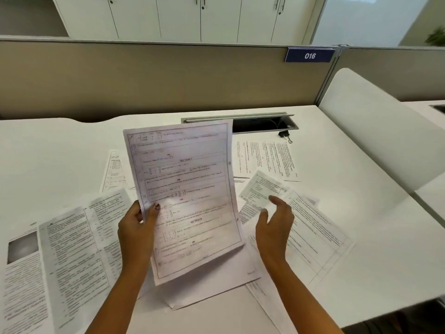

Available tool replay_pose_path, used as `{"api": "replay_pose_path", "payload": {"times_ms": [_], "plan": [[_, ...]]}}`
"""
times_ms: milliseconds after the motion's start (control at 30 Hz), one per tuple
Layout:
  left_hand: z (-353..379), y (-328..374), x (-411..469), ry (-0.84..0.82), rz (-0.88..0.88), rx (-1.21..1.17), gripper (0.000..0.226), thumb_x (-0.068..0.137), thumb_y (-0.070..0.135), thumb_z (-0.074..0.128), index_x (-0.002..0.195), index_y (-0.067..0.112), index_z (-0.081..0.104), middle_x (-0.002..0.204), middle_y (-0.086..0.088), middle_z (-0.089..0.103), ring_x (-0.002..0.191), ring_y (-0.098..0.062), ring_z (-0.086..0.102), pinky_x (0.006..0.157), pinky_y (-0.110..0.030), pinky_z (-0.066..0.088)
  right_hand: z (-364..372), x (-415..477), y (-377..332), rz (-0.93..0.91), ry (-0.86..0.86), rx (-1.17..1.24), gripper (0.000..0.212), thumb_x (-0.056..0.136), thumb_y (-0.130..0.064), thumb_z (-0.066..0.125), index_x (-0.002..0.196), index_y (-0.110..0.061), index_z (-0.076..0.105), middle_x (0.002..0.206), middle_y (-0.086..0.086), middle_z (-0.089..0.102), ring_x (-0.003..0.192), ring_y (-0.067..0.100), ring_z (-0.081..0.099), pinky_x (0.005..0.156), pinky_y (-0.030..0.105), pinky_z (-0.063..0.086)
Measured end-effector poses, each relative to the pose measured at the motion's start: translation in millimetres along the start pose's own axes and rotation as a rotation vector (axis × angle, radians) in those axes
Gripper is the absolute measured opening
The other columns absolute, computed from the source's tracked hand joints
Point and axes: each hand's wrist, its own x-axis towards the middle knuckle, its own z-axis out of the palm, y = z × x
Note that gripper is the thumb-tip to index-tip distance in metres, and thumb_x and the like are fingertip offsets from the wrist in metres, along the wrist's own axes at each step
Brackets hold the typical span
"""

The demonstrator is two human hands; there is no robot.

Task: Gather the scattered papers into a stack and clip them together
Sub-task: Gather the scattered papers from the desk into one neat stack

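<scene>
- White desk (349,213): what lies around?
- Scattered papers (72,249); a black binder clip (285,136) by the cable tray (252,124); a sign (309,55) reading "016".
- Your fingers?
- My left hand (138,227) pinches a raised sheet (190,189) marked "SECTION C"; my right hand (274,225) hovers, fingers apart.

An office cubicle: a white desk (337,213) backed by a beige fabric partition (168,75) that carries a blue number plate (309,55) reading 016. A cable hatch (252,125) is set into the desk, a curved white divider (375,131) stands at its right side, and white cabinets (178,18) line the wall behind. Printed papers (72,249) and a black binder clip (284,135) lie on the desk.
</scene>
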Motion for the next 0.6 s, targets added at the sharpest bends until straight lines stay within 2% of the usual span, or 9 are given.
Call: {"api": "replay_pose_path", "payload": {"times_ms": [67,133,167,233,300,367,467,533,600], "plan": [[0.4,-8.7,2.0,-0.037,-0.075,-0.025,0.008,0.089,0.028,0.062,0.09,0.02,0.064,0.09,-0.006,0.069,0.085,-0.025,0.066,0.07,-0.035,0.054,-9.9,4.5,24.7,0.174,0.013,-0.31,0.047,0.091,-0.018,0.055,0.135,-0.01,0.04,0.142,0.014,0.04,0.135,0.03,0.029,0.112,0.045,0.027],[2.1,-14.8,1.6,-0.068,-0.147,-0.048,0.005,0.088,0.026,0.063,0.09,0.022,0.065,0.09,-0.008,0.07,0.086,-0.027,0.067,0.073,-0.041,0.056,-22.7,7.9,46.7,0.319,-0.057,-0.503,0.059,0.095,-0.029,0.047,0.144,-0.005,0.026,0.154,0.017,0.021,0.144,0.034,0.013,0.117,0.05,0.01],[3.5,-16.5,0.7,-0.08,-0.169,-0.058,0.007,0.089,0.025,0.063,0.094,0.02,0.066,0.089,-0.006,0.07,0.086,-0.026,0.068,0.071,-0.037,0.055,-28.2,11.6,56.6,0.32,-0.099,-0.545,0.062,0.096,-0.032,0.043,0.147,-0.004,0.02,0.157,0.016,0.014,0.145,0.033,0.007,0.118,0.049,0.004],[6.7,-19.9,-2.3,-0.108,-0.2,-0.072,0.017,0.089,0.023,0.062,0.105,0.017,0.066,0.091,-0.001,0.069,0.087,-0.021,0.067,0.068,-0.029,0.051,-38.2,22.3,71.8,0.2,-0.185,-0.487,0.06,0.099,-0.03,0.038,0.149,-0.005,0.016,0.159,0.013,0.011,0.147,0.029,0.003,0.119,0.044,-0.001],[10.9,-21.9,-5.4,-0.145,-0.233,-0.075,0.023,0.089,0.024,0.062,0.111,0.018,0.064,0.095,0.001,0.069,0.089,-0.019,0.067,0.069,-0.027,0.05,-51.1,32.4,74.9,0.125,-0.213,-0.265,0.054,0.1,-0.022,0.04,0.149,-0.008,0.021,0.157,0.008,0.02,0.147,0.023,0.012,0.12,0.037,0.004],[14.5,-22.9,-6.8,-0.168,-0.255,-0.079,0.025,0.089,0.024,0.062,0.113,0.017,0.064,0.098,0.001,0.07,0.091,-0.019,0.067,0.072,-0.029,0.052,-65.5,39.3,72.7,0.119,-0.114,-0.145,0.049,0.097,-0.014,0.047,0.144,-0.008,0.033,0.152,0.009,0.034,0.142,0.026,0.026,0.118,0.037,0.018],[18.6,-23.2,-8.2,-0.187,-0.285,-0.093,0.027,0.09,0.022,0.062,0.116,0.016,0.064,0.102,0.0,0.07,0.093,-0.02,0.067,0.077,-0.034,0.053,-78.6,37.5,72.3,0.253,0.065,-0.339,0.052,0.089,-0.015,0.059,0.135,-0.001,0.041,0.14,0.021,0.043,0.13,0.038,0.038,0.109,0.046,0.032],[21.2,-22.1,-9.8,-0.202,-0.297,-0.103,0.026,0.09,0.021,0.061,0.116,0.016,0.064,0.103,-0.001,0.07,0.093,-0.02,0.067,0.079,-0.035,0.054,-79.8,30.2,70.2,0.467,0.069,-0.598,0.069,0.082,-0.036,0.068,0.128,0.006,0.039,0.134,0.029,0.041,0.123,0.044,0.038,0.103,0.05,0.034],[23.7,-21.6,-11.3,-0.202,-0.312,-0.126,0.027,0.09,0.019,0.061,0.117,0.016,0.063,0.104,0.0,0.07,0.093,-0.019,0.067,0.08,-0.035,0.054,-77.7,20.9,66.3,0.563,0.043,-0.713,0.083,0.074,-0.05,0.072,0.12,0.011,0.038,0.128,0.033,0.04,0.117,0.045,0.041,0.099,0.049,0.036]]}}
